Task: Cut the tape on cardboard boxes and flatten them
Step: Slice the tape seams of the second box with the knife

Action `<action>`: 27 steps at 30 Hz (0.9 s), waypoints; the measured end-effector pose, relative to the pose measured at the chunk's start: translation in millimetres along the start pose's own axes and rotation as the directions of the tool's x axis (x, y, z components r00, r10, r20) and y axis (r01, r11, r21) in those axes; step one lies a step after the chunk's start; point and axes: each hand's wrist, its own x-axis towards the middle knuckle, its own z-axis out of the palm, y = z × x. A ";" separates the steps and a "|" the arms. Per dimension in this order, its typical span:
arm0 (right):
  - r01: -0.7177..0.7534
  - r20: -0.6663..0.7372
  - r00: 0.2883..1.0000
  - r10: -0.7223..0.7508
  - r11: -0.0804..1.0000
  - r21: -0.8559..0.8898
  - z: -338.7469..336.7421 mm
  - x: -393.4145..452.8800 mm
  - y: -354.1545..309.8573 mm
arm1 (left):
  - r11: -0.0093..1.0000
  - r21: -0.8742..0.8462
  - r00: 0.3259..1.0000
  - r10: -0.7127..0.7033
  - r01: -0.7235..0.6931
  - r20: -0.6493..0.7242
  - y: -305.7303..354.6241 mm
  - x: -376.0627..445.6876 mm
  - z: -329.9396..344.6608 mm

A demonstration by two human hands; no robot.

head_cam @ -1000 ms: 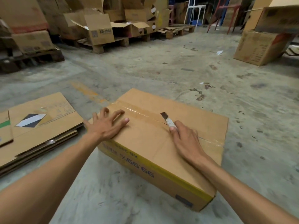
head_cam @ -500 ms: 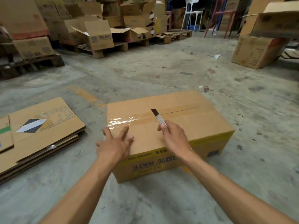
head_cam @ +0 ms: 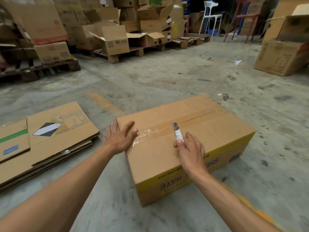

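A closed brown cardboard box [head_cam: 209, 136] with yellow printed sides lies on the concrete floor in front of me. Clear tape [head_cam: 147, 133] runs along its top seam; to the right of the blade the seam shows as a dark open slit. My left hand [head_cam: 121, 137] lies flat with straight fingers on the box's left top corner, over the tape end. My right hand [head_cam: 189, 148] grips a small knife [head_cam: 176, 132], whose blade tip sits on the seam near the box's middle.
A stack of flattened cardboard [head_cam: 45, 139] lies on the floor to the left. Wooden pallets [head_cam: 117, 56] loaded with open boxes line the back. Another box pile [head_cam: 282, 56] stands at the right, plastic chairs [head_cam: 212, 15] behind.
The box has turned on the floor, its long side now facing me more squarely. My left hand shifted to the left top corner. The knife stays on the seam.
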 end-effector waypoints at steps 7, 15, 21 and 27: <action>0.128 0.076 0.990 -0.119 0.982 -0.136 -16.6 53.4 17.6 | 0.989 0.126 0.978 0.105 -0.083 -0.182 -11.7 -10.9 4.2; 0.120 0.119 0.987 -0.104 0.984 -0.134 -5.7 46.5 -19.7 | 0.986 0.169 0.915 0.066 0.003 -0.397 -18.3 -27.0 6.1; 0.214 0.284 0.946 -0.155 0.958 -0.191 27.1 21.2 -18.2 | 0.993 -0.105 0.976 0.038 -0.061 -0.214 -34.6 -21.8 4.5; 0.248 0.263 0.953 -0.152 0.889 -0.384 1.7 49.4 1.5 | 1.000 -0.018 0.976 -0.026 0.022 -0.217 -10.9 -65.6 17.0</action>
